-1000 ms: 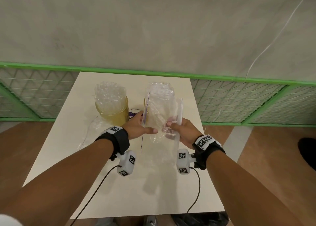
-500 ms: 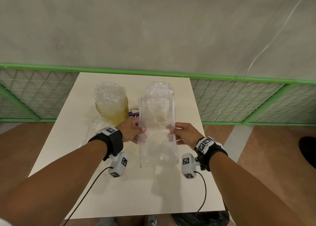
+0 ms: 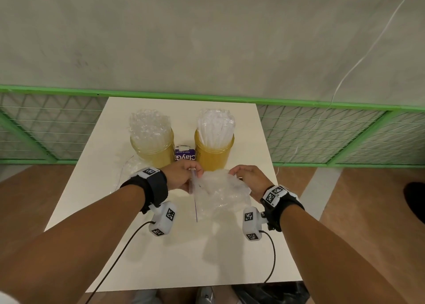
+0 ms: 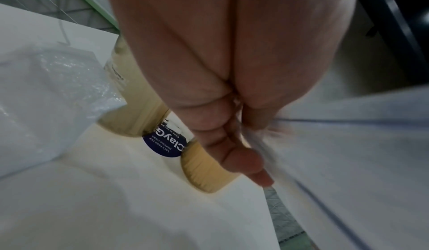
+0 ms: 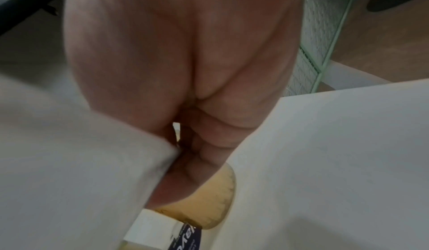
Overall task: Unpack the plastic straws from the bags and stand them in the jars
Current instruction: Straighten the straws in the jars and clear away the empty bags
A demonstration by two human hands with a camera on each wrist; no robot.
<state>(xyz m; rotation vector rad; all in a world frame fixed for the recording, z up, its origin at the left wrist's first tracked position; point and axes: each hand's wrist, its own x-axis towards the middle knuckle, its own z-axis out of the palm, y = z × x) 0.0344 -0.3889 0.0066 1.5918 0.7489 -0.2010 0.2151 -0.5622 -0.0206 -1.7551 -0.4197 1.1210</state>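
Two amber jars stand side by side at the back of the white table (image 3: 184, 257). The left jar (image 3: 153, 151) holds clear straws (image 3: 149, 124), the right jar (image 3: 213, 156) holds white straws (image 3: 216, 126) standing upright. In front of the jars both hands hold a crumpled clear plastic bag (image 3: 220, 193) just above the table. My left hand (image 3: 188, 177) pinches the bag's left edge (image 4: 260, 143) between thumb and fingers. My right hand (image 3: 243, 177) grips the bag's right side (image 5: 92, 162) with curled fingers. No straws show inside the bag.
A purple-labelled lid or pack (image 3: 185, 157) lies between the jars. Another clear bag (image 3: 131, 168) lies flat left of my left wrist, also seen as the crinkled bag (image 4: 46, 96). A green mesh fence (image 3: 333, 138) runs behind the table. Cables hang from both wrists.
The bag was held up tall over the right jar; now it is lowered and crumpled in front of the jars, and white straws stand uncovered in the right jar.
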